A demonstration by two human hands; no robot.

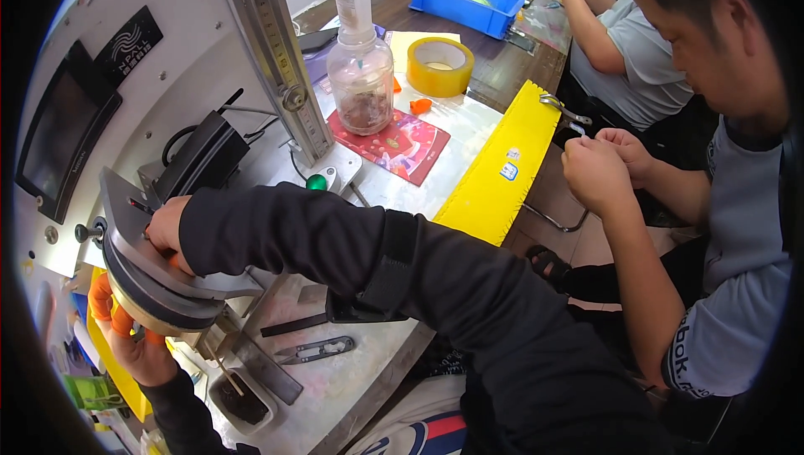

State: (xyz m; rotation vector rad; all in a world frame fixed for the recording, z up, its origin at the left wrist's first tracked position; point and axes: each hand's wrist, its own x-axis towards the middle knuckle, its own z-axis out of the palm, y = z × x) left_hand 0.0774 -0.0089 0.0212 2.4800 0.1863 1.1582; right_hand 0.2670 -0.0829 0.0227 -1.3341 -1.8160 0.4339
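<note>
At the left stands a bench machine with a round wheel (159, 308), tan along its rim, beneath a curved grey metal guard (142, 229). My right hand (170, 233) reaches across from the right in a black sleeve. Its fingers curl down behind the guard, with bits of orange covering showing; what they grip is hidden. My left hand (141, 350) comes up from below, at the wheel's near left side. Orange finger covers (121, 319) sit on its bent fingers, which close towards the wheel; anything between them cannot be made out.
Snips (316, 349) and a dish of dark material (243, 400) lie below my right arm. Behind it are a clear bottle (360, 82), a tape roll (440, 67), a red card (394, 147) and a yellow board (502, 170). A co-worker (720, 145) sits close at the right.
</note>
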